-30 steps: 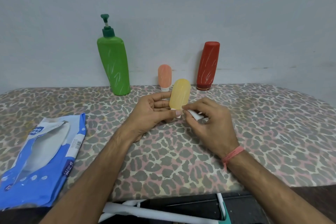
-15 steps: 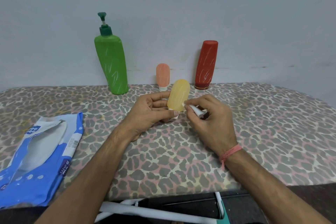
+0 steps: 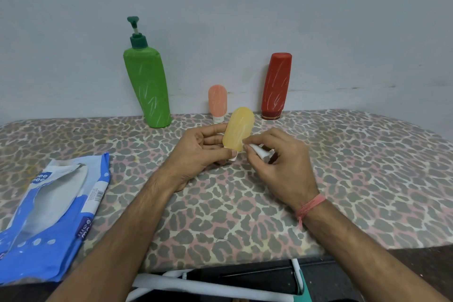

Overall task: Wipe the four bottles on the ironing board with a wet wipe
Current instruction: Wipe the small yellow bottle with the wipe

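while the left hand (image 3: 198, 152) is gripping the yellow bottle (image 3: 238, 132) upright above the ironing board (image 3: 343, 167), the right hand (image 3: 282, 162) is pinching a folded wet wipe (image 3: 260, 152) against the bottle's lower side.

Bare forearms; pink thread band (image 3: 310, 206) on right wrist.

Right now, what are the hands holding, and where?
Left hand grips the yellow bottle at its lower end, near the cap. Right hand pinches a rolled wet wipe against it.
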